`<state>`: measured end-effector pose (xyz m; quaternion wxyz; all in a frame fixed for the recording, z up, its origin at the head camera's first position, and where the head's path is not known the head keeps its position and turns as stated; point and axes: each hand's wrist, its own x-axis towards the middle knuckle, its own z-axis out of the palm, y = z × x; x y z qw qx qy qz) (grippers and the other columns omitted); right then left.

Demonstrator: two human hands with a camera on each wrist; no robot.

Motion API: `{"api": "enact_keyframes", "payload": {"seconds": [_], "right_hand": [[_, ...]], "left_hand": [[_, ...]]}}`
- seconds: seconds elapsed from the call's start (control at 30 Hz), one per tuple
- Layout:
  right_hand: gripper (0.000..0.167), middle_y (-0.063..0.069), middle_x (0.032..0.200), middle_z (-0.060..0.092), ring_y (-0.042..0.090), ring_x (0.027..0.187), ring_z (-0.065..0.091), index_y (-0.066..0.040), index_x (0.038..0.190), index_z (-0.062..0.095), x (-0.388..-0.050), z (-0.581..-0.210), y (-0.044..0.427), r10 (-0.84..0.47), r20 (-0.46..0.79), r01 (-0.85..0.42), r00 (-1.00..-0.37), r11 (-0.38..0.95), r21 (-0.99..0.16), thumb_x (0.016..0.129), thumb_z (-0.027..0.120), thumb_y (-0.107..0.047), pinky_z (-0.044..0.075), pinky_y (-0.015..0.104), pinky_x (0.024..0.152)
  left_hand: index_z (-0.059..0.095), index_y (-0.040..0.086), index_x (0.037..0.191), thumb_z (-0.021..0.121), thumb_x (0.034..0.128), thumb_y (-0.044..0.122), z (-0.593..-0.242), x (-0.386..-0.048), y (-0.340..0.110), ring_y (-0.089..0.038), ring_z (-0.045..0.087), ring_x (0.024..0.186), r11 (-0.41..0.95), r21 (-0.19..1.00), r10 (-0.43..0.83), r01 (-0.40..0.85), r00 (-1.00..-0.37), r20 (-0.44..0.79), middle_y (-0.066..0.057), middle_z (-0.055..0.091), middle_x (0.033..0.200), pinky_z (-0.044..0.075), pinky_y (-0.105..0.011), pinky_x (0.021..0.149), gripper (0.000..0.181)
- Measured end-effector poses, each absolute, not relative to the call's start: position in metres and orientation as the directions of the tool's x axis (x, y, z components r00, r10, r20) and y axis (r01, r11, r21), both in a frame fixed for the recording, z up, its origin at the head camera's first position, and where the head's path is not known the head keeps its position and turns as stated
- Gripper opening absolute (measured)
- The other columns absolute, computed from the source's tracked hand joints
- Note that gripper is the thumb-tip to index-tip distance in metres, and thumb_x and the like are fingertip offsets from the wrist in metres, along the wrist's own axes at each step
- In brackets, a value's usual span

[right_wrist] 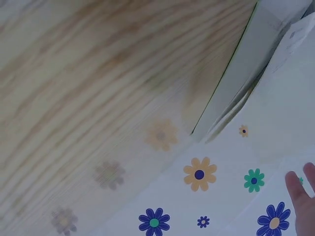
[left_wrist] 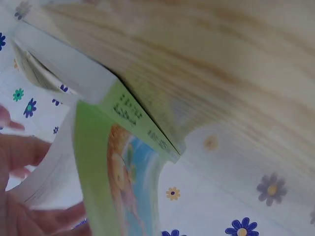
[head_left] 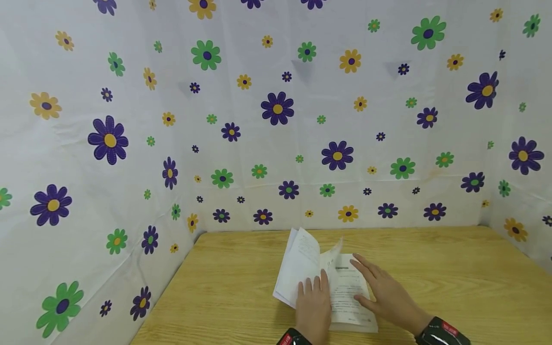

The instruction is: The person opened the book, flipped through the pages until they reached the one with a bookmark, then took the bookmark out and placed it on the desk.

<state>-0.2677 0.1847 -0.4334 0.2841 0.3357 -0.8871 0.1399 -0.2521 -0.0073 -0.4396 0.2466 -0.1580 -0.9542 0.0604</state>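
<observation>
A book (head_left: 351,297) with a pale green cover lies open on the table, one page standing half lifted in the middle. My left hand (head_left: 314,304) rests with straight fingers against the raised left-hand pages (head_left: 298,268). Over the right-hand page my right hand (head_left: 388,297) has its fingers extended and its thumb spread apart, with nothing seen pinched between them. The left wrist view shows the green spine (left_wrist: 135,115) and a picture on the cover (left_wrist: 130,182). In the right wrist view, fingertips (right_wrist: 298,191) appear at the right edge, near the book's pages (right_wrist: 280,93).
The wooden table (head_left: 228,273) carries the book near its front middle. A white cloth with printed flowers (head_left: 276,143) hangs behind the table and along both sides. Dark bands with red labels (head_left: 444,330) are worn on both wrists.
</observation>
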Motion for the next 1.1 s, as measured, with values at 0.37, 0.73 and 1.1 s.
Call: {"api": "enact_keyframes", "payload": {"seconds": [0.37, 0.73, 1.1], "right_hand": [[0.071, 0.01, 0.132, 0.047, 0.034, 0.114, 0.048, -0.009, 0.126, 0.054, -0.262, -0.437, 0.191, -0.605, 0.147, -0.62, -0.783, 0.735, -0.276, 0.075, 0.064, -0.057, 0.041, 0.053, 0.089], [0.057, 0.008, 0.126, 0.053, 0.032, 0.112, 0.05, -0.012, 0.119, 0.058, -0.26, -0.44, 0.189, -0.587, 0.088, -0.582, -0.805, 0.75, -0.313, 0.077, 0.067, -0.049, 0.04, 0.053, 0.09], [0.034, 0.004, 0.11, 0.061, 0.024, 0.1, 0.058, -0.016, 0.101, 0.066, -0.261, -0.437, 0.191, -0.629, 0.142, -0.64, -0.764, 0.71, -0.294, 0.083, 0.062, -0.045, 0.049, 0.044, 0.081]], "left_hand": [[0.05, 0.011, 0.129, 0.074, 0.0714, 0.009, -0.428, -0.259, -0.041, -0.028, 0.028, 0.131, 0.857, -0.388, 0.507, 0.338, -0.684, 0.524, -0.007, 0.039, 0.139, 0.025, -0.042, 0.104, 0.063], [0.066, 0.017, 0.093, 0.076, 0.0696, 0.024, -0.434, -0.255, -0.039, -0.017, 0.054, 0.104, 0.767, -0.451, 0.622, 0.457, -0.7, 0.35, 0.004, 0.062, 0.095, 0.044, -0.033, 0.088, 0.026], [0.067, 0.016, 0.087, 0.06, 0.0835, 0.046, -0.437, -0.25, -0.033, -0.018, 0.053, 0.103, 0.839, -0.387, 0.522, 0.382, -0.767, 0.374, 0.003, 0.061, 0.091, 0.043, -0.036, 0.088, 0.031]]}}
